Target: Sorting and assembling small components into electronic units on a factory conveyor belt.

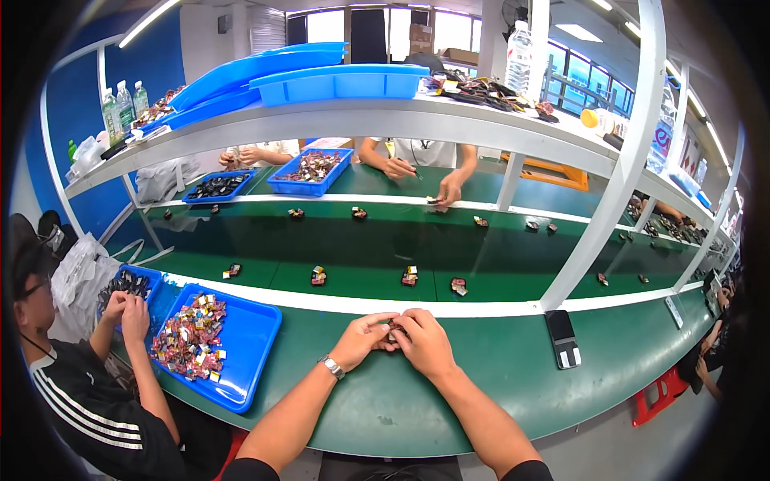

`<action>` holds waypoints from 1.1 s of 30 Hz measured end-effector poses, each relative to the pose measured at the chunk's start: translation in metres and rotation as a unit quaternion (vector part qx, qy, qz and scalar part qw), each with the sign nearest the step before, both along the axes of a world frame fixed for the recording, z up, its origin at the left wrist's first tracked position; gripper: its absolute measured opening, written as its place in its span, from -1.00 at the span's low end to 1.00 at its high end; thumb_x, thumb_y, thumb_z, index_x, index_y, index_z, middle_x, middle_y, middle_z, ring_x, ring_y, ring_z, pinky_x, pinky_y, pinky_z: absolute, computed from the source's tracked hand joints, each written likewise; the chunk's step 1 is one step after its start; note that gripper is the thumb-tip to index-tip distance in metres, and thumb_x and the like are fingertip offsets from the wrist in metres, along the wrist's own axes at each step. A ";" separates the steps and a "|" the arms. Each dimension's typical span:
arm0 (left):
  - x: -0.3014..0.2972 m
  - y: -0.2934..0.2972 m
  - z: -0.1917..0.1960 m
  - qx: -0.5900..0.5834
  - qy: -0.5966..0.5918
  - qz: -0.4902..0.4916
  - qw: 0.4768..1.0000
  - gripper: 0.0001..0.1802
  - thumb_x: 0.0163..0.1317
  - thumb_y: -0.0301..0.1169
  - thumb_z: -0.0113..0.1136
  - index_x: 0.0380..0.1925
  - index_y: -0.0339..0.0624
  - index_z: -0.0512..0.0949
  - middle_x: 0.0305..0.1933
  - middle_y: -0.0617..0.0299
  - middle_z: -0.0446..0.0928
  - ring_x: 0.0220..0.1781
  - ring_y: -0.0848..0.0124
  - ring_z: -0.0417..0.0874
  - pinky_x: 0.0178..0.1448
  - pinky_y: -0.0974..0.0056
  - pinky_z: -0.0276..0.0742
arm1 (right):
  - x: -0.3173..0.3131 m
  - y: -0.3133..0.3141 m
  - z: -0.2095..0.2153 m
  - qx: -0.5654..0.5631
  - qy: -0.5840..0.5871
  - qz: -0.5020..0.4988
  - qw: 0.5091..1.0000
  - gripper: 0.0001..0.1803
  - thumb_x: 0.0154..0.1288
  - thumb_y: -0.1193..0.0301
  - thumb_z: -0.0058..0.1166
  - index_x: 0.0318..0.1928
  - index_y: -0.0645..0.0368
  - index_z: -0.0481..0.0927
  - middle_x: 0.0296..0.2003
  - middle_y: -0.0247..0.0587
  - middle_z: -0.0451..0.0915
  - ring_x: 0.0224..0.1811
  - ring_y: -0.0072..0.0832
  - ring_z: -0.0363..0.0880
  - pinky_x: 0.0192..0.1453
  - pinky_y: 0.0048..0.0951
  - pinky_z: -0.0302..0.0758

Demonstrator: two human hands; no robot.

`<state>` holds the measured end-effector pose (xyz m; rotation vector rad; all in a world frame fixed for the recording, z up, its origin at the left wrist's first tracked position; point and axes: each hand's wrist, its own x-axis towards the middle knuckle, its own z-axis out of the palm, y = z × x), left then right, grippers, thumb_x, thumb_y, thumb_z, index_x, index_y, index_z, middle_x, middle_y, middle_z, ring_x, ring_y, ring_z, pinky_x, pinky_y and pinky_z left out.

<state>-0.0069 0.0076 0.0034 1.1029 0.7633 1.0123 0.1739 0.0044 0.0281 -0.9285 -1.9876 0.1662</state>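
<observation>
Green matting covers the workbench point(481, 385) where the person's two bare hands meet, close to the near edge. The left hand point(362, 337), with a metal watch point(331, 367) on its wrist, and the right hand point(423, 341) are pressed together, fingers curled around a small dark part point(391, 331) held between the fingertips just above the bench. Both hands pinch that part; little of it shows, so its shape cannot be told.

To the right of the hands a dark phone point(562, 337) lies flat on the bench, near the foot of a white post point(609, 200). To the left sits a blue tray point(241, 353) heaped with small colourful parts point(188, 337). A neighbour in a black jacket with white stripes point(80, 409) sits beside that tray with both hands raised over a second blue tray point(128, 282) of dark pieces.

Beyond a white strip runs a green conveyor belt point(361, 248) carrying small assembled pieces set well apart: one point(318, 276) ahead and left of the hands, another point(410, 276) ahead, a third point(459, 286) to the right.

On the far side of the belt stand two more blue trays point(313, 171), and a person in a white shirt point(421, 152) leans both forearms on the far bench. Overhead, a white shelf point(361, 120) holds empty blue trays point(341, 80) and water bottles point(124, 104).
</observation>
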 end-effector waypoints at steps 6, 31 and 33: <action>0.001 -0.002 0.004 -0.017 0.000 0.004 1.000 -0.60 0.47 -0.46 -0.06 0.27 -0.29 0.37 -0.02 0.09 0.59 -0.16 0.42 0.68 -0.02 0.36 0.64 | 0.002 0.003 -0.003 0.017 -0.018 -0.001 1.000 -0.80 0.17 0.47 0.21 -0.16 0.14 0.60 -0.24 -0.27 0.53 -0.17 -0.31 0.57 -0.19 -0.31 0.61; 0.004 -0.005 0.007 -0.023 -0.021 0.016 0.999 -0.54 0.47 -0.41 -0.06 0.33 -0.30 0.28 0.22 -0.04 0.46 0.15 0.22 0.59 0.21 0.14 0.59 | 0.012 0.017 -0.005 -0.013 0.002 -0.029 1.000 -0.66 -0.02 0.49 0.27 -0.15 0.21 0.58 -0.15 -0.12 0.54 -0.04 -0.16 0.50 0.04 -0.21 0.52; -0.001 -0.005 0.011 -0.010 -0.030 0.037 0.999 -0.51 0.46 -0.39 -0.02 0.33 -0.32 0.26 0.27 -0.10 0.42 0.18 0.15 0.58 0.21 0.09 0.59 | 0.040 0.057 -0.009 0.034 0.026 -0.096 0.994 -0.75 -0.09 0.53 0.19 -0.29 0.22 0.55 -0.25 -0.11 0.56 -0.09 -0.13 0.53 0.01 -0.17 0.49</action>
